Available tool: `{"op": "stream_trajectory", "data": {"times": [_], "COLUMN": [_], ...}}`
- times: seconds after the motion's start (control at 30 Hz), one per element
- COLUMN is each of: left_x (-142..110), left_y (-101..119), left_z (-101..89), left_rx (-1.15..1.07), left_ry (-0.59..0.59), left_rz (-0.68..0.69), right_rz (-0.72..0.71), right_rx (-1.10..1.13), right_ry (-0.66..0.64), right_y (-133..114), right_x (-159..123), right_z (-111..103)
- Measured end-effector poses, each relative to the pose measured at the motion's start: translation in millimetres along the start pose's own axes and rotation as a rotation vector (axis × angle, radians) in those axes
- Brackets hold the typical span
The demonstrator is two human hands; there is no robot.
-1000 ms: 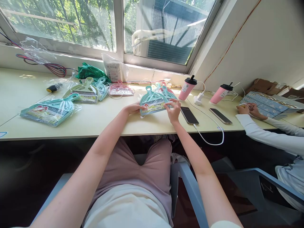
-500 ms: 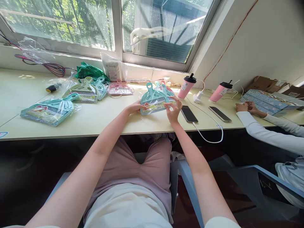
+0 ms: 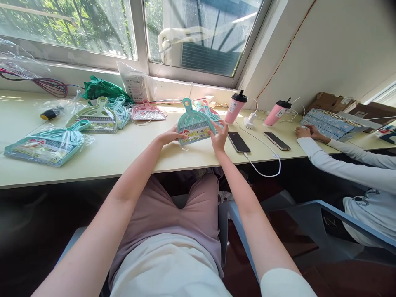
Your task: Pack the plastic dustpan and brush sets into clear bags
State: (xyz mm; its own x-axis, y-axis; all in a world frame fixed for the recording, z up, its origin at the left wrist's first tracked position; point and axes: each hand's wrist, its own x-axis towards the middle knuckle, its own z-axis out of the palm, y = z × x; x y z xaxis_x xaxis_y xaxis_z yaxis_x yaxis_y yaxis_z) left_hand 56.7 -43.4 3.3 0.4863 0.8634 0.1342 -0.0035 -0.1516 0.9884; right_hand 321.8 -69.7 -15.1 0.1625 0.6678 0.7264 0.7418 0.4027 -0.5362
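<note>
Between my two hands stands a teal mini dustpan and brush set [image 3: 194,126], tilted up in clear plastic, with a printed label along its front. My left hand [image 3: 171,136] grips its lower left edge, thumb in front. At its right edge, my right hand [image 3: 219,136] has thumb and fingers closed on the wrap. Behind it, a pink set [image 3: 210,109] is partly hidden. Another teal set [image 3: 46,144] lies to the left, near a green set [image 3: 95,117] and a pink set [image 3: 148,112].
Two pink cups [image 3: 235,108] with black lids stand to the right, near a charger plug [image 3: 250,121]. Two phones [image 3: 238,142] lie before them, one with a white cable over the table edge. A co-worker's hands [image 3: 305,132] are beside a blue box [image 3: 334,123].
The teal dustpan set has been raised more upright in my hands, and my right fingers have closed in along its right edge. The view has turned slightly to the right.
</note>
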Motion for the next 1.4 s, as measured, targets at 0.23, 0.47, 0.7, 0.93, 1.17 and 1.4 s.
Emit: {"op": "stream_trajectory", "data": {"times": [0.23, 0.47, 0.7, 0.93, 1.17, 1.4], "left_x": [-2, 0, 10, 19, 19, 24], "left_y": [3, 5, -7, -15, -11, -5], "left_z": [0.4, 10.9, 32.4, 30.0, 24.8, 40.6], "left_rx": [0.033, -0.107, 0.075, 0.056, 0.067, 0.016], "left_ry": [-0.008, -0.041, 0.015, 0.312, 0.393, 0.478], "left_rz": [-0.026, 0.031, 0.085, 0.146, 0.083, -0.022], "right_rz": [0.44, 0.682, 0.757, 0.637, 0.59, 0.629], "right_rx": [0.625, 0.821, 0.796, 0.769, 0.728, 0.734], "right_ry": [-0.373, -0.172, -0.053, -0.175, -0.264, -0.225], "right_y": [7, 15, 23, 13, 12, 9], "right_x": [4, 6, 8, 3, -1, 2], "right_z": [4, 5, 6, 11, 12, 13]}}
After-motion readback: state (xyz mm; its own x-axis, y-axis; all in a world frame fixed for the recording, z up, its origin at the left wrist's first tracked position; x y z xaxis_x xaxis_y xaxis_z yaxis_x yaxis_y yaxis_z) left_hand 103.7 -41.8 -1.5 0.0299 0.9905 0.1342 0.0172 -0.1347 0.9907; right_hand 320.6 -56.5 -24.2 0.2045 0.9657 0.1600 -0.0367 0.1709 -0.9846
